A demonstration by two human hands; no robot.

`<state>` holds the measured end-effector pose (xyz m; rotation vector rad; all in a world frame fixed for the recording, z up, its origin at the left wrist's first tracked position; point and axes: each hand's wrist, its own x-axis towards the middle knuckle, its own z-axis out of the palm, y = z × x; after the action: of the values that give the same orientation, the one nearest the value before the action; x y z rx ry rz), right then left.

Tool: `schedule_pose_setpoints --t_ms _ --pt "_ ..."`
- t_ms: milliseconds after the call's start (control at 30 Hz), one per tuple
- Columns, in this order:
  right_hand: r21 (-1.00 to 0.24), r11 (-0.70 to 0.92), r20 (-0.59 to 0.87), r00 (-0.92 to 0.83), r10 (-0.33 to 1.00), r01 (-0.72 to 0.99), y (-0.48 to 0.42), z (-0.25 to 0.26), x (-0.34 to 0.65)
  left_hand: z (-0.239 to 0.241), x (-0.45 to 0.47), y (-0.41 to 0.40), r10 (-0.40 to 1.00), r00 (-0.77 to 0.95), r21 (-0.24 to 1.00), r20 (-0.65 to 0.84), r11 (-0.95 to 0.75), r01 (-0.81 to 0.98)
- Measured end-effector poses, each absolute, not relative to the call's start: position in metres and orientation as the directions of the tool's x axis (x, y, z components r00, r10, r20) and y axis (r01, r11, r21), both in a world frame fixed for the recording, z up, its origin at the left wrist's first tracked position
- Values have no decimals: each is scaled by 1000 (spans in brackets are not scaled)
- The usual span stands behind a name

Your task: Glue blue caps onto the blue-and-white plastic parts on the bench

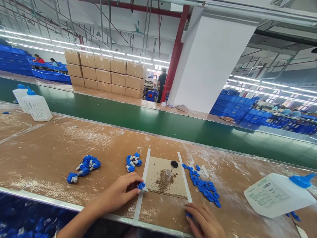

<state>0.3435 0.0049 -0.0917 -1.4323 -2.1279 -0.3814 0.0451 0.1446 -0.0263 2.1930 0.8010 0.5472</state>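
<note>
My left hand pinches a small blue-and-white piece between thumb and fingertips, over a white tape strip. My right hand is low at the table's front edge, its fingers closed around a small blue piece, mostly hidden. Between the hands lies a tan cardboard square spotted with brown. On it stand a small clear cup and a round black lid-like disc. Flat blue pieces are heaped right of the square. Blue-and-white pieces lie in a small group at its left.
Another blue-and-white cluster lies further left. White bottles with blue nozzles stand at the far left and lean at the right. A green conveyor belt runs behind the table. Blue pieces fill a space below the left edge.
</note>
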Motion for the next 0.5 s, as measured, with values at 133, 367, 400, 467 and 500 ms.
schedule_pose_setpoints --t_ms 133,367,400,467,500 --pt "-240 289 614 -86 785 927 26 -75 323 -34 54 141 749 652 845 120 -421 329" --pt "-322 326 590 -81 803 889 84 -55 303 -42 63 141 780 619 938 88 -274 212" --pt "-326 336 585 -91 806 884 89 -55 303 -43 63 141 785 613 940 91 -271 207" --pt "-348 348 573 -96 814 870 95 -56 303 -45 63 140 794 599 944 100 -265 194" --pt "-366 350 569 -91 818 862 96 -56 303 -45 63 139 798 596 952 94 -246 180"
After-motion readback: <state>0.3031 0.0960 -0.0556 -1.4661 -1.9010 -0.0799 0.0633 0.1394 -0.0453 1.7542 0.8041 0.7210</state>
